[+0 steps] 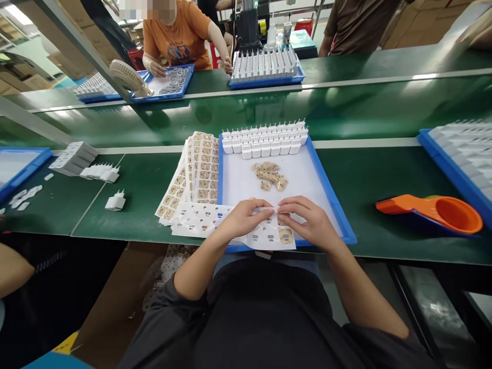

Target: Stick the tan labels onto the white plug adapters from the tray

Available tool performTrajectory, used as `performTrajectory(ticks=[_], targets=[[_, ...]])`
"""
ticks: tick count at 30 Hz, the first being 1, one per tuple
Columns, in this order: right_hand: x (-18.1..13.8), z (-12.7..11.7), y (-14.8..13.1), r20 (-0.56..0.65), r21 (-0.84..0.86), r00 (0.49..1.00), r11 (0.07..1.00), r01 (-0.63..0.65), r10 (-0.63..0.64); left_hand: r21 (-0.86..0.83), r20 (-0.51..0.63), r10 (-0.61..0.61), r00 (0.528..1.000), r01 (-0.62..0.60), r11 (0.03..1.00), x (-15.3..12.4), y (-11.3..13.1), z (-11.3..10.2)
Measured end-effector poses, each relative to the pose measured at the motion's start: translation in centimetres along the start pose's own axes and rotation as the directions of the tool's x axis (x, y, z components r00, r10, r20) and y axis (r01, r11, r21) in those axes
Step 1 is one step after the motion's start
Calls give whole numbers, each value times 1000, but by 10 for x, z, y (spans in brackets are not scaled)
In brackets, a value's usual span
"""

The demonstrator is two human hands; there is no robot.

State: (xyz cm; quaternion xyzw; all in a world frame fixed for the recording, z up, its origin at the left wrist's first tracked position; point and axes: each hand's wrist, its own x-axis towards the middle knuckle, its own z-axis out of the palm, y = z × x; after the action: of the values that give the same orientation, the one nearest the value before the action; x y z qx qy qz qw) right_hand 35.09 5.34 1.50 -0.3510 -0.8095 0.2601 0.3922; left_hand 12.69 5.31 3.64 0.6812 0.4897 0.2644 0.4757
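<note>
A white sticker sheet (194, 221) lies across the front edge of a blue-rimmed tray (329, 192), most of its places bare with grey marks. My left hand (246, 220) pinches the upper edge of this sheet between thumb and fingers. At the sheet's right end, my right hand (310, 223) has thumb and fingers closed on a tan sticker (283, 219), partly hidden by the fingers. Another tan sticker (286, 236) sits just below it on the sheet. Ahead of both hands, a small pile of loose tan pieces (271, 177) rests in the tray.
Rows of white plug adapters (265, 141) stand at the tray's back. Fuller sticker sheets (198, 166) fan out at its left. Farther left are a single plug (116, 201) and stacked plugs (75, 158). An orange scoop-like tool (434, 210) lies right. A co-worker (180, 36) sits opposite.
</note>
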Motion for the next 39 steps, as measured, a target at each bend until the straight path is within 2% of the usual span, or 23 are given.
performTrajectory(ticks=[5,10,14,18,20,27,32,39], targets=[[1,4,0,-66,-104,988,985,135,-143,-211,101,-126,987,146,967,1,-3,0],[-6,1,4,-105,-70,978,982,173,-180,-166,111,-166,980,183,969,3,-5,1],[-9,0,8,-137,-62,978,987,149,-157,-191,138,-131,982,156,969,3,-5,2],[-8,2,5,-167,-74,977,990,120,-131,-278,243,-190,951,256,926,2,-4,3],[-8,4,2,-173,-62,980,994,86,-96,-297,233,-198,952,264,918,1,-3,3],[-9,7,-3,-78,58,997,998,-7,12,-233,165,-105,981,142,962,-2,1,2],[-10,2,-2,-12,84,999,995,-46,47,-237,178,-138,974,178,955,-1,1,2],[-14,-2,3,-4,105,993,988,-115,116,-270,174,-180,968,222,937,-1,-3,2]])
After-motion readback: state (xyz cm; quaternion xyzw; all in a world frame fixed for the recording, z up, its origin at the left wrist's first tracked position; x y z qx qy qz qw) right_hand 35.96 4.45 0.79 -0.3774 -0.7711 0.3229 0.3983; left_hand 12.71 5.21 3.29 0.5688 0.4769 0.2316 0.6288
